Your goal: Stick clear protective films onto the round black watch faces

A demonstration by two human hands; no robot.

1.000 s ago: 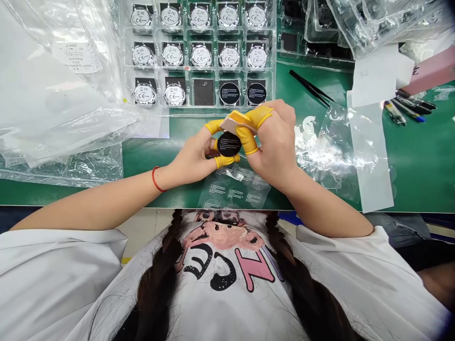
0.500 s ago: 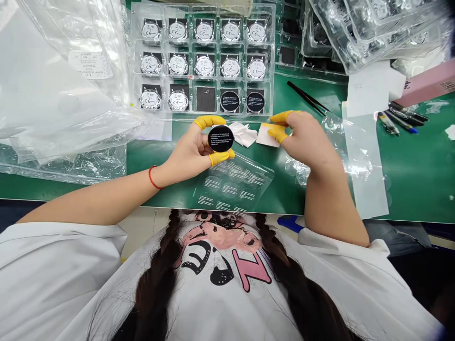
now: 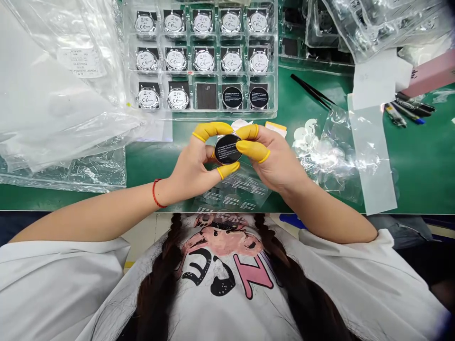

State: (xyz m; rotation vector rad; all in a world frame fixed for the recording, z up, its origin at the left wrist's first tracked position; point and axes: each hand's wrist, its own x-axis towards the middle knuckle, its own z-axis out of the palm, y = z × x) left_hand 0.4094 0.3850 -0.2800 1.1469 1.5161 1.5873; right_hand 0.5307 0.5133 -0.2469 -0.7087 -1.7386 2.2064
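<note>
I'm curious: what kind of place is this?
Probably a factory bench for small electronics: a clear plastic tray of round silver watch backs, yellow rubber finger covers, a green mat.

Yellow finger cots (image 3: 253,150) ring a black, white-printed disc (image 3: 228,148).

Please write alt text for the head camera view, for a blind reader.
The left hand and right hand, in yellow finger covers, hold a round black disc with white print over a green mat. Behind it, a clear tray holds rows of silver watches.
</note>
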